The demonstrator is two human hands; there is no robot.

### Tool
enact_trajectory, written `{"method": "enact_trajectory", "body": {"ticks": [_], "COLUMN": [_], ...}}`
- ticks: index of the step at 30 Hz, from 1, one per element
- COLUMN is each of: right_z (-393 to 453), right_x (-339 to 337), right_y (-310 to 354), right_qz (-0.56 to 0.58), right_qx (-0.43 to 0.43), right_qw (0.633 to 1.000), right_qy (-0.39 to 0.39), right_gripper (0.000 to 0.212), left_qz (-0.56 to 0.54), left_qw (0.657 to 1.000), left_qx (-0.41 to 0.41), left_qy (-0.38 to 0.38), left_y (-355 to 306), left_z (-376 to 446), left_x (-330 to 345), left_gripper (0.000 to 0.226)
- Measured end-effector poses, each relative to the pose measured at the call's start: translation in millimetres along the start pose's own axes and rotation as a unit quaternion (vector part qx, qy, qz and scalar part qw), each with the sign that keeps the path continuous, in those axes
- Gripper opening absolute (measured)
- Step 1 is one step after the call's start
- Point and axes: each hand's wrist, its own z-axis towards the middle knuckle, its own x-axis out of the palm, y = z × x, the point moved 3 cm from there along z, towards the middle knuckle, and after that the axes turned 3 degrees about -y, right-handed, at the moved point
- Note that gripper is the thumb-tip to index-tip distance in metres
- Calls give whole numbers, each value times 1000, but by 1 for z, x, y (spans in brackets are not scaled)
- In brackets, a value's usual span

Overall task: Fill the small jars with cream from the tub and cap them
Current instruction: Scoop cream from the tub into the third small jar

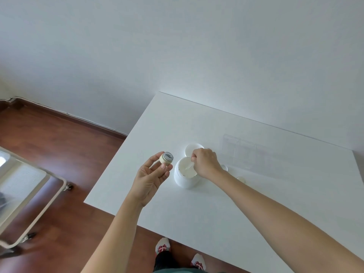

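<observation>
Left hand: the left hand [152, 175], a little left of the frame centre, was palm up and pinched a small jar [166, 158] between the thumb and the fingertips.
Small jar: it was cream-coloured and open, with its mouth tilted toward the camera; it was in the air over the left part of the table, just left of the tub.
Right hand: the right hand [205, 162] was above the tub, fingers curled and pressed together around a thin clear spatula [189, 167].
Spatula: its lower end reached down into the white cream inside the tub; how deep it went I could not tell.
Tub: the white tub [184, 179] stood open on the table, near the frame centre, just below the right hand.
Tub lid: a round white lid [190, 149] lay on the table just behind the tub, partly hidden by the right hand.
Other small pieces: two small round pieces [241, 179] showed right of the right wrist; whether jars or caps I could not tell.
Clear holder: a transparent holder [239, 149] stood to the upper right of the tub, hard to see.
Table: the white table [226, 223] filled the right and lower part of the frame, against a white wall.
Floor: a brown wooden floor [59, 154] was at the left.
</observation>
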Motion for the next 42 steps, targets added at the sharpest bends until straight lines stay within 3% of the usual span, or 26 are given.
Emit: {"method": "enact_trajectory", "body": {"ticks": [9, 18, 24, 33, 42], "right_z": [-11, -27, -35, -46, -61], "right_x": [-37, -82, -104, -105, -105], "right_y": [-32, -45, -34, -19, -15], "right_qz": [192, 324, 352, 301, 287], "right_qx": [161, 189, 148, 54, -23], "right_qw": [968, 927, 922, 938, 939], "right_qy": [5, -33, -68, -166, -187], "right_gripper": [20, 20, 21, 15, 10], "left_qz": [24, 81, 106, 75, 40], "left_qw": [1000, 997, 994, 996, 997], "left_qx": [15, 21, 19, 18, 13], "left_qy": [-5, -1, 20, 52, 57], "left_y": [4, 13, 16, 11, 8], "left_z": [3, 9, 14, 15, 14], "left_x": [9, 27, 47, 64, 68], "left_gripper": [33, 39, 38, 39, 41]}}
